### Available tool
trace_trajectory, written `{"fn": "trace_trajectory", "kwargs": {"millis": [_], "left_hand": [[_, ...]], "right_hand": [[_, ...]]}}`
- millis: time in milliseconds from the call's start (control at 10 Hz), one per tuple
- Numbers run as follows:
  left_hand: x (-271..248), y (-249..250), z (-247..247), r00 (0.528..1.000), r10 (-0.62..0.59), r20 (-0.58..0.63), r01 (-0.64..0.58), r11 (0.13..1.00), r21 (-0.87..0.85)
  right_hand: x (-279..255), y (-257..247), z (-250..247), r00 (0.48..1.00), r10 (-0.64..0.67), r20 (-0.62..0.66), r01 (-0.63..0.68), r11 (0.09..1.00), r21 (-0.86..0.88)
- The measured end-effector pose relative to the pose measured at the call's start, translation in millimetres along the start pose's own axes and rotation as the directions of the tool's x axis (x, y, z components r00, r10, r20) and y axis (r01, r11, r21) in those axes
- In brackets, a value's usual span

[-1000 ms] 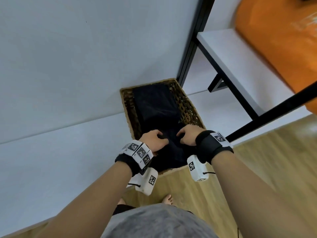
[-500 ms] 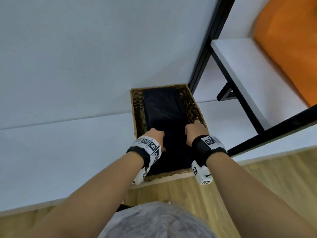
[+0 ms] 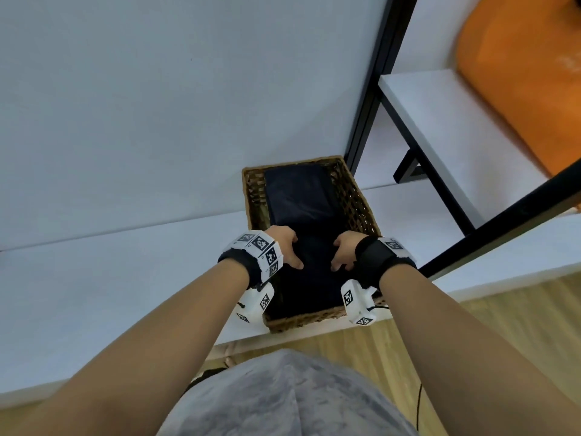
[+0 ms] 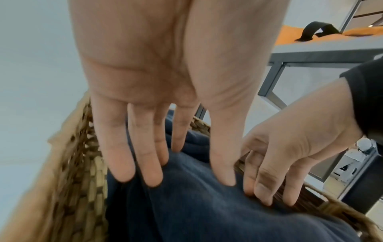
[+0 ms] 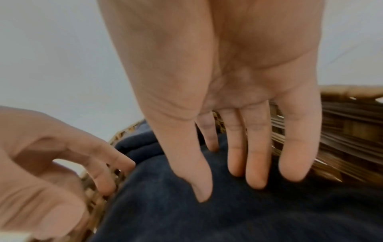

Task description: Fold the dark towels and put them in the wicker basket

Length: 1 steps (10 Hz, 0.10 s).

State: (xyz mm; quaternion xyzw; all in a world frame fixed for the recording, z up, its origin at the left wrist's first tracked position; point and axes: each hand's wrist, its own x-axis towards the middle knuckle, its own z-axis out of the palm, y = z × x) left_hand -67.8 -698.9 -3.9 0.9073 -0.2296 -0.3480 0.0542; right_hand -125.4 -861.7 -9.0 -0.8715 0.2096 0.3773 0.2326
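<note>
Both hands went from gripping to fingers spread flat: left hand (image 3: 283,248) & right hand (image 3: 344,251) press towel (image 3: 311,278) into basket (image 3: 355,196), near end. Soft, limp; hold by edges.

You had one wicker basket (image 3: 355,199) in front of you, and in it two dark towels: one folded towel (image 3: 298,196) at the far end and a second towel (image 3: 314,278) at the near end. Two hands were in view, your left hand (image 3: 284,247) and your right hand (image 3: 344,250), each wearing one wrist camera
</note>
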Motion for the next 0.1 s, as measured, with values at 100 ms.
{"fn": "trace_trajectory", "kwargs": {"millis": [100], "left_hand": [[-12.2,-3.9,-11.9,0.990,0.029,-0.142,-0.031,0.999,-0.017]], "right_hand": [[-6.0,-9.9,-3.0,0.978,-0.089,-0.187,0.115,0.984,0.137]]}}
